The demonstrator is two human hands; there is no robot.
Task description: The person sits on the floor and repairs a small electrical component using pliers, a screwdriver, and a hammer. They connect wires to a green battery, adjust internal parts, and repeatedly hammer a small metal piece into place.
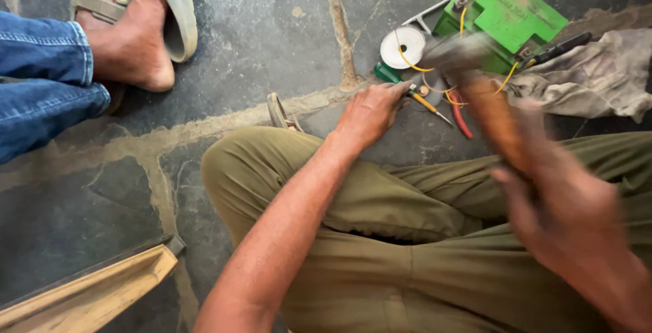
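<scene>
Right hand (564,204), blurred, with grip closed around wooden handle of hammer (492,112); head of hammer above floor, just over small part (424,91) near left fingertips. Left hand (370,112) flat on stone floor (258,41), fingers pressing down beside the part; whether the grip pinches something, cannot tell. Just beside: yellow screwdriver (429,105), red-handled pliers (460,119), green-handled tool (387,73) partly under the fingers. Further out, white tape roll (402,46) and green battery (506,10), yellow wires (414,65) from it crossing the working spot. Grey rag (591,78) at right, touching battery and a black tool (560,49). Own knees in olive trousers (380,238) close below. At upper left, other person's foot in sandal (139,27), well apart. Wooden frame (88,292) at lower left.
</scene>
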